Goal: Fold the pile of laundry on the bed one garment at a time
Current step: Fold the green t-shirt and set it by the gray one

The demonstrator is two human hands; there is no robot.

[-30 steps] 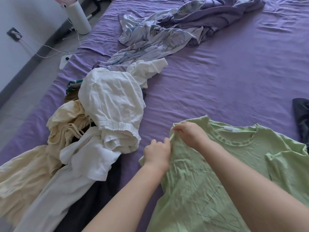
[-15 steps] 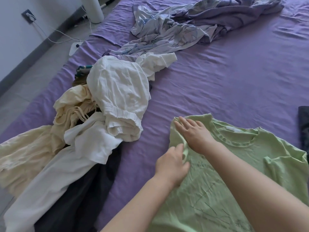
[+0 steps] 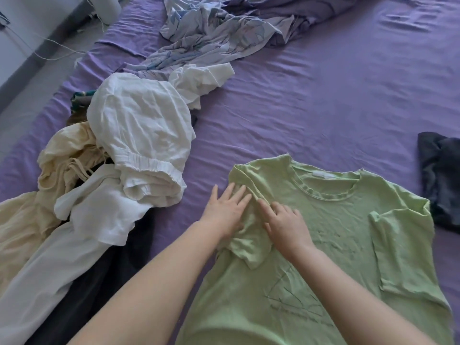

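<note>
Released the pinch: sleeve now folded inward, both hands flattened on it.

Purple bed [image 3: 323,108]; laundry pile [image 3: 112,170] at nine o'clock; green T-shirt [image 3: 323,245] at five; left hand [image 3: 225,210], right hand [image 3: 286,224], fingers spread, pressing sleeve. Probably side fold next.

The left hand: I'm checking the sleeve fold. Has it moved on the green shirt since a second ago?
Yes. The left hand went from pinching the green shirt edge to lying flat nearer its collar.
</note>
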